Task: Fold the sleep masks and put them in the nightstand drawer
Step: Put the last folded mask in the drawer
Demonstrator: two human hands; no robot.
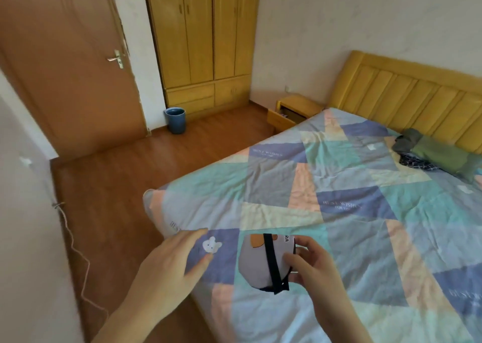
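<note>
A folded grey sleep mask [257, 261] with an orange patch and a black strap across it is just above the near corner of the bed. My right hand [310, 267] grips its right edge between thumb and fingers. Left of the mask, my left hand [172, 261] hovers open with its fingers spread over the quilt, touching nothing that I can see. Across the room, beside the headboard, the yellow nightstand [300, 105] stands with its drawer [280, 118] pulled open.
A patchwork quilt [339, 199] covers the bed; a green pillow [440, 154] and dark clothes lie by the headboard. A blue bin [175, 119] stands on the wooden floor near the wardrobe [203, 42]. A brown door [65, 63] is at left, and a cord hangs down the near wall.
</note>
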